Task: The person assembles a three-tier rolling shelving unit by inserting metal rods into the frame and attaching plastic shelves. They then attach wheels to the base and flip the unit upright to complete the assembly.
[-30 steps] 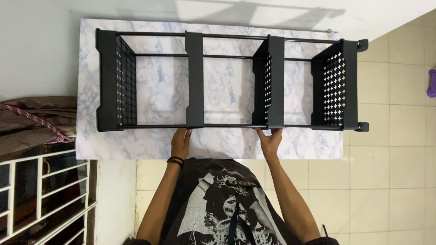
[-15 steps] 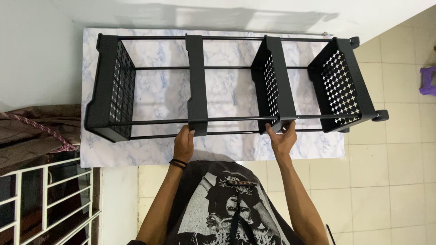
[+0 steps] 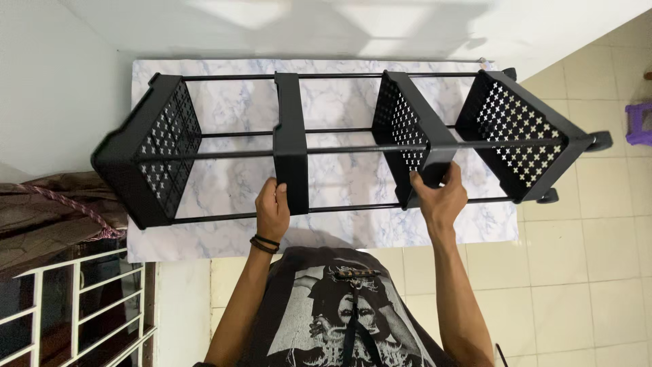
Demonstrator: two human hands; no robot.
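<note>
Change: black four-tier metal trolley rack with cross-punched baskets (image 3: 299,146) now tipped up off the white marble-patterned desk (image 3: 224,102), near edge raised compared with half a second ago.
Left hand (image 3: 272,211): clenched around the second tier's near edge.
Right hand (image 3: 440,198): grasping the third tier's near corner.
Rack position: lying sideways above the desk, castors (image 3: 598,141) at the right end over the cream tiled floor (image 3: 598,272).
Meaning: likely mid-lift.
</note>
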